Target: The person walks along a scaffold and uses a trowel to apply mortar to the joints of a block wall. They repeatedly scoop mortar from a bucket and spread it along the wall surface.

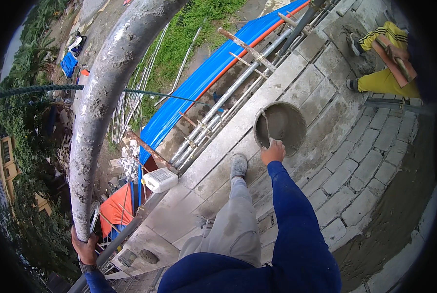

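Observation:
My right hand point(273, 151) is closed around the handle point(267, 124) of a round bucket point(299, 111) on the concrete planks. Grey, wet-looking mortar point(278, 128) lies inside the bucket. At the lower left, my left hand point(85, 248) wraps round the low end of a thick grey metal pole point(103, 97), which is spattered with dried cement. The pole rises past the top of the view. A watch band shows on my left wrist.
A co-worker in yellow trousers point(389, 84) holds a wooden float point(392, 61) at the upper right. A block wall point(348, 176) curves along the right. Scaffold pipes point(223, 105) and blue sheeting point(194, 80) edge the drop on the left. A white jug point(161, 180) stands by that edge.

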The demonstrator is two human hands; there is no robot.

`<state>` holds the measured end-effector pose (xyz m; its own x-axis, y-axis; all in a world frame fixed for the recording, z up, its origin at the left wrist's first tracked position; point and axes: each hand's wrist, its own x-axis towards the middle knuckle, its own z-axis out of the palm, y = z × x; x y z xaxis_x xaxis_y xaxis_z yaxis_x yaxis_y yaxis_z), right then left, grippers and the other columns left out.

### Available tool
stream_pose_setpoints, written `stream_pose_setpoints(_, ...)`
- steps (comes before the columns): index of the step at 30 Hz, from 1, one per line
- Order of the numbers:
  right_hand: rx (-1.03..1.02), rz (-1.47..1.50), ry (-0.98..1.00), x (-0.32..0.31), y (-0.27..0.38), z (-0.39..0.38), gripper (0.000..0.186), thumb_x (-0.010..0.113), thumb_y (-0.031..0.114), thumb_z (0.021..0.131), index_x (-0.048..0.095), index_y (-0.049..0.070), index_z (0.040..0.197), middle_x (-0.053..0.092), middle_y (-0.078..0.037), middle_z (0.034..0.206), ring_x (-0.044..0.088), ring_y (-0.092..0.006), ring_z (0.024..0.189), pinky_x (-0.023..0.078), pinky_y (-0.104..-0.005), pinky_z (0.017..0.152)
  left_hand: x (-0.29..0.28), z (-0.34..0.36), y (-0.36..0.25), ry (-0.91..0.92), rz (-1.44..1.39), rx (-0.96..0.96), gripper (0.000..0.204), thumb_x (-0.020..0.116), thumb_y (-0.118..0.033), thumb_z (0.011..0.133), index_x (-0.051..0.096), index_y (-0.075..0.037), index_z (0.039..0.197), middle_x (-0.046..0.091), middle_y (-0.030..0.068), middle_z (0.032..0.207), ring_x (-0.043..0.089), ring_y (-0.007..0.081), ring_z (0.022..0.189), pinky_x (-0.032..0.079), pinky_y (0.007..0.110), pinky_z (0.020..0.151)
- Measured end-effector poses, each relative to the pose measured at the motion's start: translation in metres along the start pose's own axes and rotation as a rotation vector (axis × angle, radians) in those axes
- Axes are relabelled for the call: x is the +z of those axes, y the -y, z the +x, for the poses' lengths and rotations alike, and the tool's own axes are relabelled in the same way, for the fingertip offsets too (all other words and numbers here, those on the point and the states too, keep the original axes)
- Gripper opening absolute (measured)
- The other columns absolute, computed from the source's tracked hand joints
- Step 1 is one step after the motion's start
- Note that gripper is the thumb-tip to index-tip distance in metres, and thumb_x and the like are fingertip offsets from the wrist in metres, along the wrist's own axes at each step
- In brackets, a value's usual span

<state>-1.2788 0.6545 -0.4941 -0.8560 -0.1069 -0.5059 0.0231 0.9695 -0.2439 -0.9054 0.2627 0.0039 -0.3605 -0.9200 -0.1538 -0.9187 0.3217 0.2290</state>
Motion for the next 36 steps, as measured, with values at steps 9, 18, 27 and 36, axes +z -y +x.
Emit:
stream_pose_setpoints(9, -0.256, 0.193, 0.23, -0.041, 0.041, -0.07, 0.037, 0.069, 0.026, 0.083, 0.069, 0.003, 0.112, 0.071, -0.02, 0.111, 0.066, -0.0376, 0.106, 0.051, -0.0447, 0.093, -0.007, 0.003, 0.014, -0.109, 0.046, 0.3, 0.05, 0.066, -0.006, 0.066, 0.06, 0.001, 0.114, 0.064, 0.0174, 0.103, 0.064, 0.0337, 0.097, 0.048, 0.039, 0.091)
stream_pose_setpoints(18, -0.675, 0.445, -0.076, -0.173, 0.128, -0.164, 0.025, 0.065, 0.017, 0.086, 0.069, -0.001, 0.103, 0.072, -0.018, 0.098, 0.069, -0.0325, 0.096, 0.053, -0.0393, 0.087, -0.02, -0.009, 0.031, -0.29, 0.087, 0.371, 0.052, 0.074, -0.019, 0.064, 0.064, -0.009, 0.115, 0.063, 0.0138, 0.101, 0.062, 0.036, 0.097, 0.049, 0.046, 0.084)
stream_pose_setpoints(27, -1.446, 0.362, -0.627, -0.347, 0.364, -0.27, 0.015, 0.062, 0.003, 0.085, 0.064, -0.001, 0.1, 0.064, -0.016, 0.097, 0.062, -0.032, 0.094, 0.048, -0.0413, 0.087, -0.027, -0.017, 0.079, -0.317, 0.0, 0.482, 0.053, 0.079, -0.033, 0.071, 0.063, -0.013, 0.117, 0.063, 0.0072, 0.112, 0.06, 0.0275, 0.108, 0.046, 0.045, 0.092)
stream_pose_setpoints(36, -0.927, 0.069, -0.494, -0.303, 0.444, -0.233, 0.025, 0.066, 0.032, 0.086, 0.073, 0.01, 0.094, 0.074, -0.014, 0.093, 0.07, -0.0335, 0.089, 0.053, -0.0454, 0.078, -0.014, -0.01, 0.091, -0.31, -0.057, 0.575, 0.051, 0.075, -0.035, 0.074, 0.061, -0.012, 0.117, 0.062, 0.0086, 0.106, 0.06, 0.0278, 0.104, 0.047, 0.044, 0.088)
